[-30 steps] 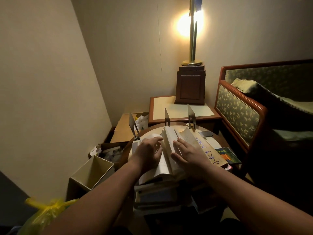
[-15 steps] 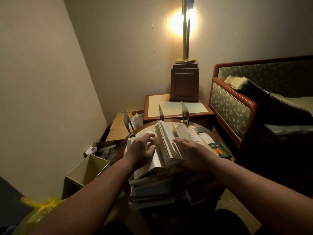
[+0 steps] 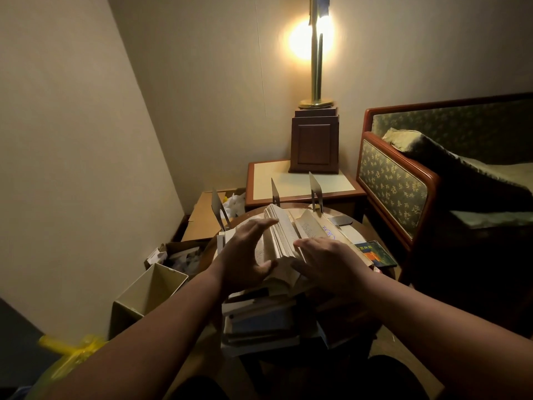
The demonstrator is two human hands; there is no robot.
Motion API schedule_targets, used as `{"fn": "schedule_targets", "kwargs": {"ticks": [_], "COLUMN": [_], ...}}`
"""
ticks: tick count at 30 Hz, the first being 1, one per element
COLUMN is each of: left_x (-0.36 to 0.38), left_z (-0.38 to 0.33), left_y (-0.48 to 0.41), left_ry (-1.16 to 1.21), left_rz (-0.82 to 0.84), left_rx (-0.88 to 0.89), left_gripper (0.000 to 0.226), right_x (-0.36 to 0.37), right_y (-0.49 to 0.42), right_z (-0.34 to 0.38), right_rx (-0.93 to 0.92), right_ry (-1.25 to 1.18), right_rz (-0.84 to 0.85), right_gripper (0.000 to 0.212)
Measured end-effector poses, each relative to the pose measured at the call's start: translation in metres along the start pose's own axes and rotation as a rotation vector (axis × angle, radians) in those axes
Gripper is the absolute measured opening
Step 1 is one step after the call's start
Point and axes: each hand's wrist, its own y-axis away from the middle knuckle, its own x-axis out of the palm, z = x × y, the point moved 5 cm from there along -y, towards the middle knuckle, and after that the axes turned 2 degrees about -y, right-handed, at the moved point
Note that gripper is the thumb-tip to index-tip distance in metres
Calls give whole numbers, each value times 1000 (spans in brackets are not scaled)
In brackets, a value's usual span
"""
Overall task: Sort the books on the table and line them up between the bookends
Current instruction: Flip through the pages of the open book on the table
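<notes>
Left hand [image 3: 248, 255]: fingers straight, pressing the book's [image 3: 281, 238] raised pages
Right hand [image 3: 326, 258]: flat on its right half
Book: atop a pile of books [image 3: 259, 321]; just before the bookends [image 3: 275, 193]
Around: box [image 3: 150, 290] left; lamp [image 3: 315, 53] behind

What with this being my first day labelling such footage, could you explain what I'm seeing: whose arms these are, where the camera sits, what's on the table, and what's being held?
There is no machine here: these are a person's two bare arms, filmed by a wide-angle camera worn on the head, looking forward and down. The current picture shows a round table crowded with books. The left hand and right hand lie with fairly straight fingers on either side of an open book whose pages stand up fanned. They press it rather than grip it. Three metal bookends stand at the table's far side. A stack of books lies at the near edge, and a dark book with an orange cover lies to the right. A lit lamp glows behind.
</notes>
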Motion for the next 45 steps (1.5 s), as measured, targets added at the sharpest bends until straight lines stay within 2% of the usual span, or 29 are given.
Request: {"fn": "schedule_targets", "kwargs": {"ticks": [2,4,7,10,15,18,20,27,31,34,39,42,45], "left_x": [2,5,6,6,3,-1,-4,-14,-9,-9,-1,2,7], "left_z": [-6,-13,-20,-17,-15,-9,-4,2,6,6,10,12,16], "left_y": [-3,-5,-3,2,13,22,28,49,57,64,77,82,88], "left_ry": [-119,-213,-218,-187,-219,-264,-287,-286,-219,-158,-167,-198,-200], "left_rz": [46,67,86,75,76,88,104,123,172,168,260,282,283], "left_rx": [66,152,233,239,247,236,223,174,125,70,-49,-42,-79], "left_gripper": [75,62,43,34,30,33,32,14,21,25,66,59,58], "right_x": [2,2,2,1,7,12,17,33,38,37,38,40,47], "right_y": [0,-1,-2,-2,1,0,-1,-7,-16,-24,-30,-26,-24], "right_z": [2,4,8,9,-4,-5,-5,-10,-14,-15,-14,-18,-21], "right_rx": [-18,-43,-59,-57,101,86,59,161,248,273,200,270,387], "right_ry": [-19,-43,-154,-217,-315,-274,-227,-150,-148,-158,-110,-141,-206], "right_rz": [-14,-33,-23,-19,-47,-61,-42,56,111,96,26,-21,40], "right_gripper": [57,60,70,69,43,23,24,44,46,31,22,34,50]}}
